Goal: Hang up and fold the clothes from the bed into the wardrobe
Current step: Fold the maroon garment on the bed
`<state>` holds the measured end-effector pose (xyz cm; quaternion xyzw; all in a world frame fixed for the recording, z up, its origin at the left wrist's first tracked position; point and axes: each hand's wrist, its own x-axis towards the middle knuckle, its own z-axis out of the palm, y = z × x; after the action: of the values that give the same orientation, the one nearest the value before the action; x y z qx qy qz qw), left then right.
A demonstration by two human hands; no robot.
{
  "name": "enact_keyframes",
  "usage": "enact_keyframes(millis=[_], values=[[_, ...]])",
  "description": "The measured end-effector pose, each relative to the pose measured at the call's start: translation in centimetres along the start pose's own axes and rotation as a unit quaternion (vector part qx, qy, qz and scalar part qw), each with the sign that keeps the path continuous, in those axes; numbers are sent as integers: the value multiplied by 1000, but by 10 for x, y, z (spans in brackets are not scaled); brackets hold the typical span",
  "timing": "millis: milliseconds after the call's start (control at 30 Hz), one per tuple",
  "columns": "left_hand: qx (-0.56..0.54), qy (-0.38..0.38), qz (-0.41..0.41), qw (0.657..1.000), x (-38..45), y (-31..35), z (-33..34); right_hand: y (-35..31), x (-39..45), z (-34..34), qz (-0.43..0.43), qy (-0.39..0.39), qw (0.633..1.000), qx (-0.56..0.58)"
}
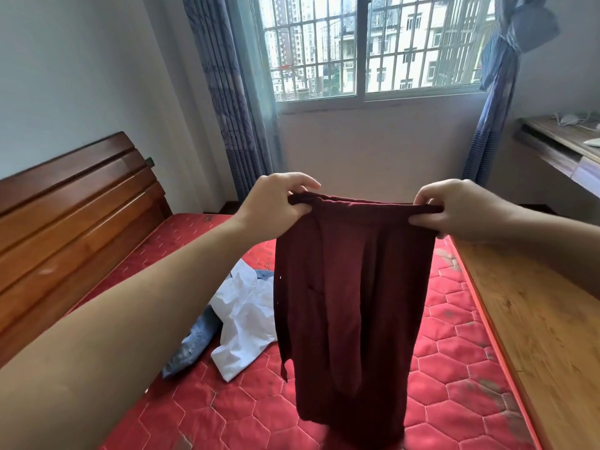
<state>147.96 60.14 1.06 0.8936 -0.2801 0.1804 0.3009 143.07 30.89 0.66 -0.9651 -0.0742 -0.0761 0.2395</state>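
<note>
A dark red garment [350, 303] hangs in the air above the bed, folded lengthwise and held up by its top edge. My left hand [276, 199] pinches the top left corner and my right hand [454, 207] pinches the top right corner. The cloth drops straight down toward the red quilted mattress [454, 368]. Behind it on the mattress lie a crumpled white shirt [246, 323] and a piece of blue denim [191, 345], partly under the shirt. No wardrobe is in view.
A wooden headboard [74, 216] stands at the left. A bare wooden bed board [545, 336] runs along the right of the mattress. A barred window [373, 47] with blue curtains is ahead, and a wooden desk [565, 144] is at the far right.
</note>
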Motion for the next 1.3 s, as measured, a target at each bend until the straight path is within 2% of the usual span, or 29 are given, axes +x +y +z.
enact_keyframes(millis=[67,167,200,233,267,300,367,467,500,533,567,600,633,700,767,833,900,933,1067,1167,1300], values=[[8,3,0,1000,3,-4,0,-3,2,-4,-41,51,998,-22],[-12,83,-22,996,13,-2,5,-6,14,-8,-81,141,986,-30],[-15,99,-38,994,17,-3,7,-7,19,-9,-83,158,983,-39],[-11,81,-55,995,21,-5,8,-6,23,-10,-85,154,983,-54],[-4,23,-70,997,26,-9,10,-4,26,-11,-82,121,987,-71],[3,-66,-81,995,29,-13,13,0,29,-11,-74,62,991,-91],[32,-258,-88,961,28,-21,22,10,29,-5,-37,-103,985,-135],[54,-477,-119,869,29,-24,46,27,32,17,53,-355,923,-139],[53,-527,-133,838,32,-24,59,33,37,26,90,-410,896,-144],[69,-544,-136,825,39,-26,73,39,44,34,119,-439,877,-154],[114,-521,-118,837,48,-28,85,46,55,40,140,-439,872,-165],[182,-459,-82,866,61,-33,97,54,67,45,153,-410,884,-166],[249,-374,-47,892,73,-39,107,64,81,49,165,-352,909,-151],[319,-219,-29,922,101,-50,119,81,108,50,202,-174,960,-79],[285,-132,-58,947,131,-56,120,88,133,42,244,3,968,64],[182,-48,-120,975,164,-57,112,85,159,24,246,117,937,217],[81,33,-135,987,195,-53,99,80,181,0,207,210,916,272],[52,62,-126,989,208,-49,91,77,189,-13,180,249,918,252],[0,128,-79,989,238,-30,60,61,192,-55,89,342,928,115],[2,140,-35,990,241,-17,44,58,180,-72,50,363,925,104],[23,128,17,991,221,-13,46,61,144,-72,19,360,932,24]])
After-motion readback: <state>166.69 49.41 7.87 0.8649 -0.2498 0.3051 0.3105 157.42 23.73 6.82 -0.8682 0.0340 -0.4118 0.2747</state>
